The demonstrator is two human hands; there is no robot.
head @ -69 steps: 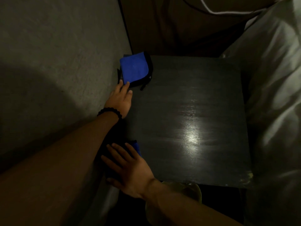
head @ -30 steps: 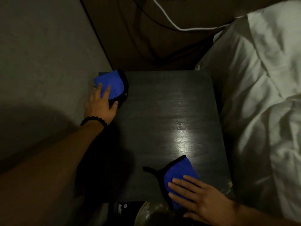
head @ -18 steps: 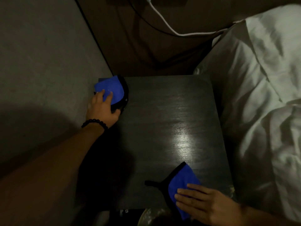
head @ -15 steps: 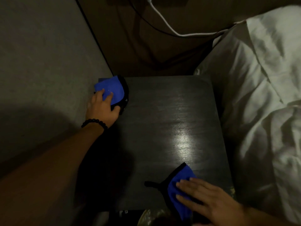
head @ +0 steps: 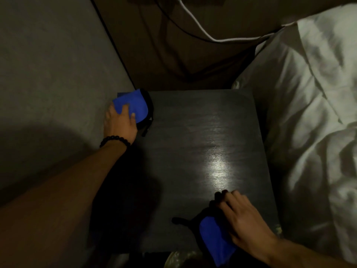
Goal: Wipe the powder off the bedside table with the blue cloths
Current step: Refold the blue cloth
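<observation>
Left hand (head: 120, 124) reaches out, fingers flat on far cloth (head: 138, 107) at bedside table (head: 193, 132) far-left corner; right hand (head: 245, 223) curled over near cloth (head: 212, 235), near-right edge.

The dark wood-grain bedside table (head: 202, 132) shines glossy; both blue cloths (head: 135, 105) look soft, matt fabric.

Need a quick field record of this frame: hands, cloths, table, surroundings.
left hand: fingers pressing on the far cloth; bead bracelet at the wrist
far cloth: blue, at the table's far left corner
right hand: on the near cloth, fingers bent; grip unclear
near cloth: blue with dark trim, hanging over the front edge
table: dark wood grain with a glare patch
powder: pale specks at the near right corner
bed sheets: white, along the right side
cable: white, behind the table
</observation>
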